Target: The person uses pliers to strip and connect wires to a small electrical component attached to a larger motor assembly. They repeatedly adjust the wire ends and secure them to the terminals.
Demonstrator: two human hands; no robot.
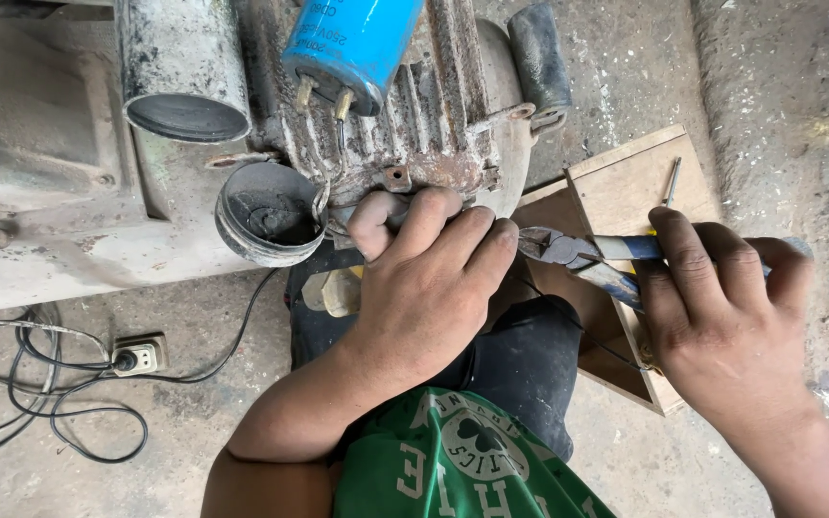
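My left hand (429, 278) grips the lower edge of a rusty, ribbed electric motor (434, 115), fingers curled over its base. My right hand (722, 317) holds blue-handled pliers (578, 254), their jaws pointing left and almost touching my left fingers. A blue cylindrical capacitor (352, 43) lies on top of the motor, two terminals with wires hanging from its lower end. A round open metal cap (269, 213) sits just left of my left hand.
A grey metal tube (182, 67) and a pale machine housing (40, 173) lie at left. A wooden box (626, 192) with a nail-like pin (671, 180) stands at right. A wall socket (139, 357) with black cables lies on the concrete floor.
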